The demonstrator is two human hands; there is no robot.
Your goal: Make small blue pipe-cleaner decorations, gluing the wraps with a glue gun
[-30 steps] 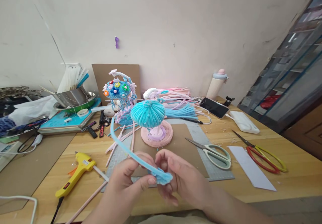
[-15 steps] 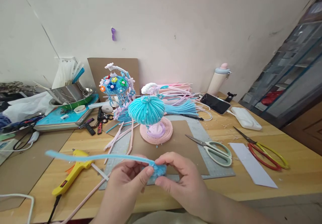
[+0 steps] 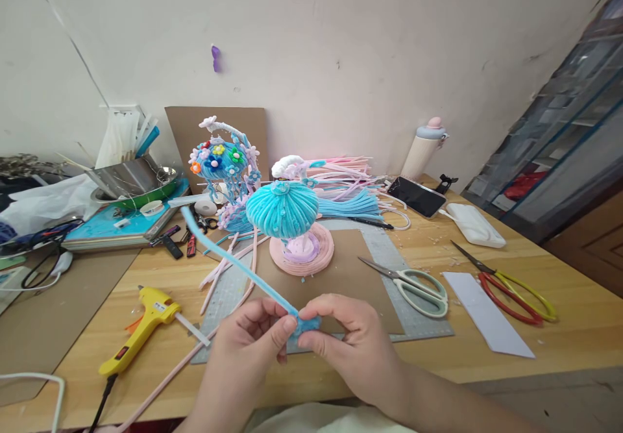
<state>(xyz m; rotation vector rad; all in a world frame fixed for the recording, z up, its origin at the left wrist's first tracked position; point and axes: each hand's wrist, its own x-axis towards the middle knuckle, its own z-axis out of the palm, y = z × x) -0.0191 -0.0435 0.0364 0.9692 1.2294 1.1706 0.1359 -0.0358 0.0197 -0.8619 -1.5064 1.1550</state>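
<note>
Both my hands pinch one light blue pipe cleaner [image 3: 228,254] near the table's front edge. My left hand [image 3: 248,348] grips it between thumb and fingers. My right hand [image 3: 348,339] pinches the small coiled blue end [image 3: 307,324]. The free length of the pipe cleaner rises up and to the left. Behind my hands stands a blue pipe-cleaner mushroom [image 3: 282,209] on a pink coiled base [image 3: 324,254].
A second blue craft with coloured flowers [image 3: 221,163] stands further back. A yellow glue gun [image 3: 139,329] lies at the left, pale green scissors [image 3: 413,287] and red-yellow scissors [image 3: 511,293] at the right. A phone [image 3: 416,196], a bottle [image 3: 423,147] and loose pipe cleaners [image 3: 348,189] sit near the wall.
The pipe cleaner's free end swung from pointing up-left, to lying level to the left, and back up-left. My hands stayed together, turning the coiled end between them.
</note>
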